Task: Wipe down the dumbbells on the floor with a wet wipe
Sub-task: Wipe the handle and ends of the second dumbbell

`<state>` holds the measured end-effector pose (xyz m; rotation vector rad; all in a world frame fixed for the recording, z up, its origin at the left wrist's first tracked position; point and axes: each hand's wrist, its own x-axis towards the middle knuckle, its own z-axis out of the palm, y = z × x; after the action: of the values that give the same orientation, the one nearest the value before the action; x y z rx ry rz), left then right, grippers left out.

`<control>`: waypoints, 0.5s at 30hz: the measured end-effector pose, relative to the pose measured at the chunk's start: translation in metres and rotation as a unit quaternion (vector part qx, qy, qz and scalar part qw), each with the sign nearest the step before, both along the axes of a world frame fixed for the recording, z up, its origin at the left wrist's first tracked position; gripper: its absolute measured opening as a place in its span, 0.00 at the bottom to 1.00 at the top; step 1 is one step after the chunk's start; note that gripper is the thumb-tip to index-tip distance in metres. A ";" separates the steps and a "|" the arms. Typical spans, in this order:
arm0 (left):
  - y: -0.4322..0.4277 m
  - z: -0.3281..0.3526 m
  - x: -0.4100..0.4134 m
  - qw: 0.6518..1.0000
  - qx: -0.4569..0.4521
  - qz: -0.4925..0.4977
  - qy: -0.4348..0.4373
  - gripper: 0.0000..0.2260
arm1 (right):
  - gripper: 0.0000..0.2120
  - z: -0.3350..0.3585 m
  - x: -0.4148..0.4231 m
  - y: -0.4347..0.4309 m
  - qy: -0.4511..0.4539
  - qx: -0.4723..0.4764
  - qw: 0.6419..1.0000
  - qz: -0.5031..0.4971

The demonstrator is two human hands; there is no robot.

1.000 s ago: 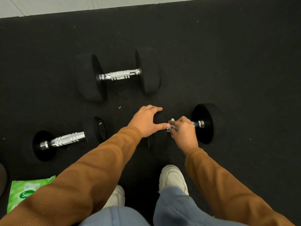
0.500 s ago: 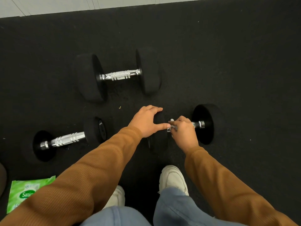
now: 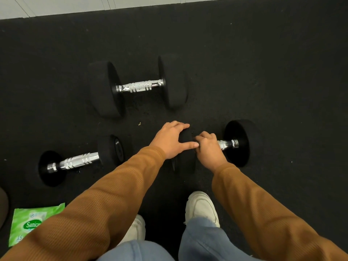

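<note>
Three black dumbbells with chrome handles lie on the dark floor. On the nearest one (image 3: 238, 144), at centre right, my left hand (image 3: 169, 140) lies over the left head, fingers curved across its top and thumb along the near side. My right hand (image 3: 207, 147) is curled round the chrome handle right beside that head. The wet wipe is hidden inside this hand. A short stretch of bare handle shows between my right hand and the right head. A larger dumbbell (image 3: 140, 85) lies further back. A small one (image 3: 79, 162) lies at the left.
A green pack of wipes (image 3: 28, 221) lies on the floor at the lower left, beside a dark round object (image 3: 2, 206) at the frame edge. My white shoes (image 3: 201, 206) stand just below the held dumbbell. A white wall base (image 3: 56, 6) runs along the top.
My right hand has slid a little left along the handle toward the left head, baring more chrome on the right. The white wipe edge seen earlier is now covered. My left hand stays put.
</note>
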<state>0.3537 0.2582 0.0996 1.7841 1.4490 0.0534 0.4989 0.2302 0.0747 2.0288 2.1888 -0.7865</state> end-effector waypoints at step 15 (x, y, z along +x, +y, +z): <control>0.000 -0.001 -0.001 1.000 0.002 0.005 -0.007 0.33 | 0.14 0.005 0.004 0.024 -0.061 -0.067 0.994 0.056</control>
<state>0.3532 0.2581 0.0986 1.7770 1.4498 0.0741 0.5028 0.2546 0.0796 1.8229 2.1029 -0.7534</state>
